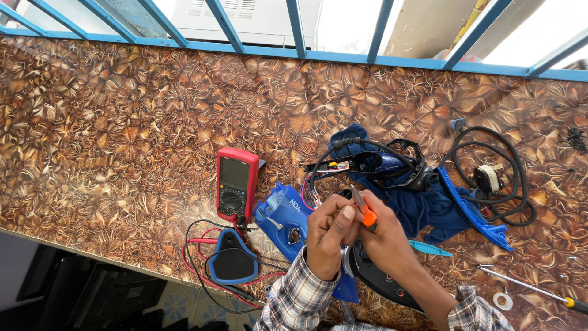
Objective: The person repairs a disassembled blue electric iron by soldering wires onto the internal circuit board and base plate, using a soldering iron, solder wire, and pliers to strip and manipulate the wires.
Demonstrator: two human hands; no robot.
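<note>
Here both hands (355, 230) grip orange-handled pliers (362, 208) beside the red multimeter (236, 184).

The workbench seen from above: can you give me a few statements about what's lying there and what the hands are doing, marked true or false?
1. The right hand holds orange-handled pliers. True.
2. The red multimeter lies right of the hands. False: it lies to their left.
3. A screwdriver lies at the lower right of the countertop. True.
4. The coiled black cable is held in the left hand. False: it lies untouched at the right.
5. The blue cloth lies under dismantled parts. True.
</note>
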